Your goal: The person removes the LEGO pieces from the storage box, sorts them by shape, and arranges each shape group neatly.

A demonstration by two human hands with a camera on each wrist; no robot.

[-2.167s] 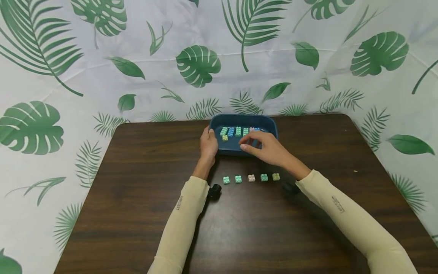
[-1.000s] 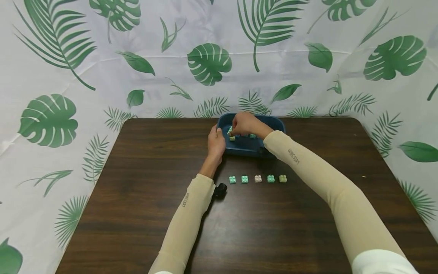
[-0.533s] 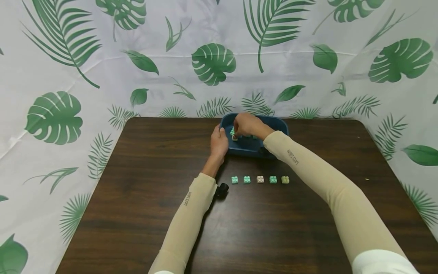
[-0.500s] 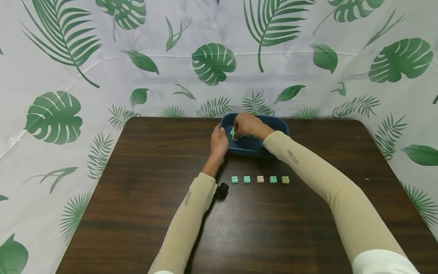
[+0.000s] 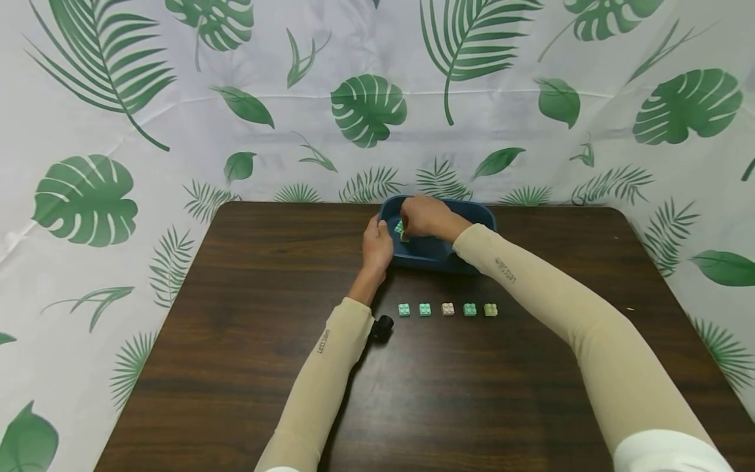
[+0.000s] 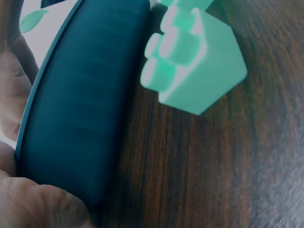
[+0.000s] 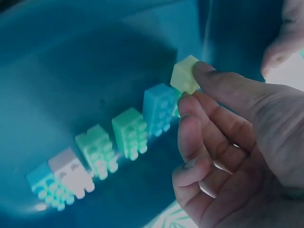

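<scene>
Both arms (image 5: 311,377) forward (beige-sleeved), left hand (image 5: 377,246) in a grip, right hand (image 5: 427,217) in a downward pinch.

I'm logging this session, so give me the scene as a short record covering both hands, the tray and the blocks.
Left hand: grips left end of blue tray
Right hand: pinches yellow block inside the tray
Other tray blocks: blue, green and pink, lined up
Row on dark table: five blocks; three green, one pink, one yellow
Row position: on the tray's near side, apart
</scene>
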